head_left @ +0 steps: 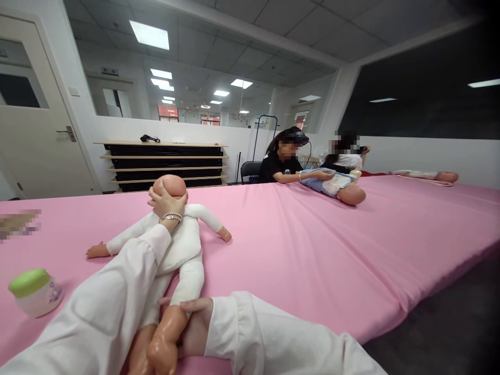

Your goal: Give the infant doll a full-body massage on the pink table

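A baby doll (182,245) with a white cloth body lies on its back on the pink-covered table, its bald head away from me. My left hand (169,204), with bracelets at the wrist, covers the doll's face, fingers and thumb curved around its cheeks. Low in the view, my right hand (197,325) is wrapped around one leg of the doll near the knee; some of its fingers are hidden behind the leg. The doll's arms lie spread to both sides. My left sleeve hides part of its body.
A white jar with a green lid (36,292) stands at the left. A pink sheet (292,260) covers the table. Across it, a person (287,156) handles a doll in blue cloth (330,185). Another person (346,153) sits behind. A further doll (425,175) lies far right.
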The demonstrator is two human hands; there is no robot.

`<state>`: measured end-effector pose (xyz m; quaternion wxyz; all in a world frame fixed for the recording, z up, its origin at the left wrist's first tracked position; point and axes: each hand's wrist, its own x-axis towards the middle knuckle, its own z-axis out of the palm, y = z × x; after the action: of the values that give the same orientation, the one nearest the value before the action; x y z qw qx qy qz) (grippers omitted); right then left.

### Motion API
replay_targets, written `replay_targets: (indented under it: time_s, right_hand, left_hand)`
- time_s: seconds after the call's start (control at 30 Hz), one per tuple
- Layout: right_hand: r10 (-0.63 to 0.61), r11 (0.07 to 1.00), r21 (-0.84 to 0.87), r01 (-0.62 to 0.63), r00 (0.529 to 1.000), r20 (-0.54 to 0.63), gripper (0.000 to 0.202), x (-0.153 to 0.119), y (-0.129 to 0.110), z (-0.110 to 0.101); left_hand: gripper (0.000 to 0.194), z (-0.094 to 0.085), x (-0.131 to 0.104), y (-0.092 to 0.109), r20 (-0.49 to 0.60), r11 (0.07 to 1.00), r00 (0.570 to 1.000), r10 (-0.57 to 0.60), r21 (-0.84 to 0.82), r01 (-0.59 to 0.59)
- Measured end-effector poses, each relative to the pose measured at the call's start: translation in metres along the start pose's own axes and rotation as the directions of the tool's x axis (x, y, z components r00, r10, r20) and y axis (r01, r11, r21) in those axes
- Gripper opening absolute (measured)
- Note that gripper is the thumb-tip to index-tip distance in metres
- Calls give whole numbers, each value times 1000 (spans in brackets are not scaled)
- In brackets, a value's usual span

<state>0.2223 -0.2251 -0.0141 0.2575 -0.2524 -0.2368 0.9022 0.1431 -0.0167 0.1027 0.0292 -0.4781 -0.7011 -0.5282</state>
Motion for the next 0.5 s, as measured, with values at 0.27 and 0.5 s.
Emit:
replay_targets:
  time_s: [0.27, 0.5]
  right_hand:
    - [-118, 992, -39, 121, 990, 71, 64, -13, -1, 15]
    - [-165, 917, -305, 257, 941, 296, 90, -12, -7, 8]
  left_hand:
    - [94, -82, 19, 50, -245, 930, 960, 132, -306, -206]
    - [88, -154, 35, 79, -406, 582, 878, 255, -661, -474]
